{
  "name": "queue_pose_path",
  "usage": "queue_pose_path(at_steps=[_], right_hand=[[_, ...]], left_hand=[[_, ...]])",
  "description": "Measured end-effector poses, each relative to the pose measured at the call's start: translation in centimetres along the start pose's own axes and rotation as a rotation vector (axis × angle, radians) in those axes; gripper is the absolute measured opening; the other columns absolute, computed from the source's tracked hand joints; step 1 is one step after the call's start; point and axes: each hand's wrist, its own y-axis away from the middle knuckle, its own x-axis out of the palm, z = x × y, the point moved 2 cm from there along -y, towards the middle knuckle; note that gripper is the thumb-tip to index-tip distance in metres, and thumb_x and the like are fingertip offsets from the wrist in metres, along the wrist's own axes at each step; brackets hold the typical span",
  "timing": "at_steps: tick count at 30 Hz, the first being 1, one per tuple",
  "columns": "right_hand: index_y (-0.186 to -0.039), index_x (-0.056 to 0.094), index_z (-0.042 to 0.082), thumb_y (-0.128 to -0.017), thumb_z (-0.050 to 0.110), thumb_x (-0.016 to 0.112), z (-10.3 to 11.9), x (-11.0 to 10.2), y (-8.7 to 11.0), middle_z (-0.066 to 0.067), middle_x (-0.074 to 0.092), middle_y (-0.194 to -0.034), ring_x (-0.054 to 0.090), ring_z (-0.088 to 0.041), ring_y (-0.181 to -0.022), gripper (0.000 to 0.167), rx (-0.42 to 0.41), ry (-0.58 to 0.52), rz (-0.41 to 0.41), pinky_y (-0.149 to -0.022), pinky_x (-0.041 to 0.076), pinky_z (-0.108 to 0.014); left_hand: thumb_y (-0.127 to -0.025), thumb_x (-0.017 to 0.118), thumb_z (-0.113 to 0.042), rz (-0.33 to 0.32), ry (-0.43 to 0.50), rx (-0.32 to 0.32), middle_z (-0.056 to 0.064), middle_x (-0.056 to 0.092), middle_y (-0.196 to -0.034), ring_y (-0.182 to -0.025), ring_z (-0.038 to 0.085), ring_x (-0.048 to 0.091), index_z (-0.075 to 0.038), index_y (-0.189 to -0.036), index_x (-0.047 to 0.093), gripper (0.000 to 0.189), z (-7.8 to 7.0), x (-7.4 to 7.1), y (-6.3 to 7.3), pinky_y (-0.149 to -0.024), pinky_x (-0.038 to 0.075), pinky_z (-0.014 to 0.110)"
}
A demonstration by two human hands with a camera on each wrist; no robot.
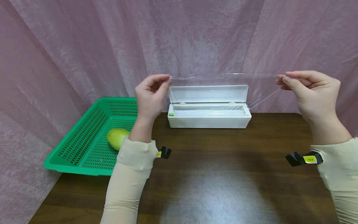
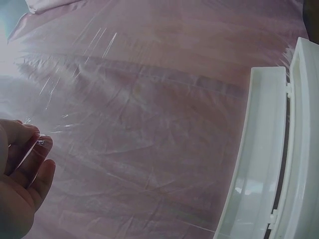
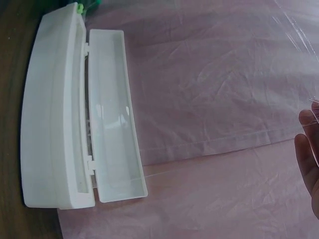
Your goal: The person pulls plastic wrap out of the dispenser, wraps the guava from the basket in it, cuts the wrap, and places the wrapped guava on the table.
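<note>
A sheet of clear plastic wrap (image 1: 207, 77) stretches between my two raised hands and runs down into a white wrap dispenser box (image 1: 209, 122). My left hand (image 1: 152, 96) pinches one top corner between thumb and forefinger. At the other corner, my right hand (image 1: 316, 90) pinches the film the same way. The box's hinged lid (image 1: 208, 94) stands open, leaning back. In the left wrist view the film spreads beyond the left fingers (image 2: 42, 169). Only part of the right hand (image 3: 310, 154) shows at the edge of the right wrist view.
A green plastic basket (image 1: 81, 169) stands on the left with a yellow-green mango-like fruit (image 1: 117, 138) in it, partly behind my left forearm. The brown wooden table (image 1: 223, 174) lies under everything. A pink curtain (image 1: 207, 37) hangs close behind the box.
</note>
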Motion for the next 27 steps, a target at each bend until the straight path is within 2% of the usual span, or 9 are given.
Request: queue_pose_path(at_steps=[5,8,13,15,22,27], right_hand=[[-0.088,0.060,-0.028,-0.073,-0.019,0.067,0.4,0.0,0.0,-0.020,0.072,-0.076,0.071,-0.025,-0.068,0.018,-0.013,-0.033,0.001,-0.062,0.057,-0.027],[-0.088,0.060,-0.028,-0.073,-0.022,0.065,0.6,0.1,0.0,-0.021,0.071,-0.076,0.071,-0.026,-0.068,0.017,0.005,-0.079,-0.004,-0.062,0.057,-0.028],[-0.087,0.058,-0.029,-0.073,-0.025,0.063,0.9,0.3,0.0,-0.023,0.070,-0.074,0.071,-0.027,-0.066,0.016,-0.031,-0.085,-0.003,-0.062,0.057,-0.030],[-0.087,0.059,-0.029,-0.072,-0.026,0.063,1.0,0.3,0.0,-0.024,0.070,-0.075,0.071,-0.028,-0.066,0.016,-0.023,-0.103,-0.006,-0.063,0.057,-0.030],[-0.089,0.059,-0.029,-0.073,-0.022,0.065,1.6,0.5,-0.1,-0.022,0.071,-0.076,0.071,-0.028,-0.068,0.019,-0.013,-0.064,-0.013,-0.064,0.057,-0.030],[-0.089,0.060,-0.028,-0.073,-0.024,0.063,2.1,0.5,0.0,-0.024,0.070,-0.076,0.071,-0.029,-0.068,0.017,0.017,-0.121,-0.021,-0.066,0.057,-0.031]], left_hand=[[-0.081,0.069,0.002,0.002,0.013,0.011,0.017,0.071,-0.088,-0.079,0.012,0.068,0.012,-0.092,0.068,0.015,-0.5,-0.1,0.0,-0.072,0.055,0.024],[-0.081,0.069,0.004,0.001,0.029,0.018,0.017,0.071,-0.087,-0.078,0.010,0.067,0.012,-0.092,0.068,0.014,-0.8,-0.1,-0.1,-0.072,0.055,0.024],[-0.081,0.068,0.006,-0.005,0.039,0.036,0.016,0.071,-0.086,-0.076,0.006,0.067,0.013,-0.091,0.067,0.012,-1.1,-0.1,-0.2,-0.071,0.055,0.023],[-0.081,0.068,0.006,-0.010,0.045,0.044,0.014,0.071,-0.085,-0.075,0.007,0.067,0.013,-0.091,0.067,0.012,-1.2,-0.1,-0.2,-0.070,0.055,0.022],[-0.080,0.068,0.008,-0.028,0.073,0.058,0.004,0.072,-0.082,-0.075,0.007,0.067,0.014,-0.089,0.067,0.011,-1.3,-0.1,-0.5,-0.070,0.054,0.022],[-0.081,0.068,0.007,-0.023,0.077,0.073,0.002,0.072,-0.082,-0.076,0.008,0.067,0.014,-0.090,0.067,0.011,-1.5,-0.2,-0.5,-0.070,0.054,0.022]])
